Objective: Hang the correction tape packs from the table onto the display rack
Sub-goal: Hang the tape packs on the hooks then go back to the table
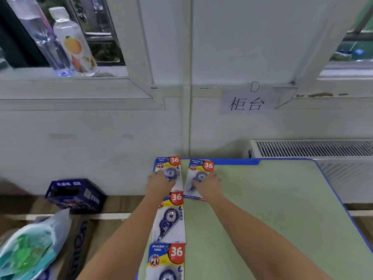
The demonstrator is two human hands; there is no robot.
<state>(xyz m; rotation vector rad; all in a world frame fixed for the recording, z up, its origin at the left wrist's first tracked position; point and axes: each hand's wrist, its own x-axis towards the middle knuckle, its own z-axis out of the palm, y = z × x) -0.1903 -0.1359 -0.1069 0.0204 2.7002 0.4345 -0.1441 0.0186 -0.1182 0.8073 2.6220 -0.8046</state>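
Several correction tape packs lie on the green table [262, 209]. Along its left edge three form a column: a far pack [168, 167], a middle pack [170, 217] and a near pack [167, 261], cut off by the frame. My left hand [158, 183] rests on the far pack, fingers over its blister. A fourth pack [198, 174] lies to the right of it, with my right hand [209, 185] laid on its lower part. Whether either hand grips its pack cannot be told. No display rack is in view.
The table's far edge meets a white wall with a paper sign [247, 103]. A radiator grille [312, 148] runs at the right. Two bottles [68, 43] stand on the window sill. On the floor at left are a dark blue box [75, 196] and a plastic bag [30, 247].
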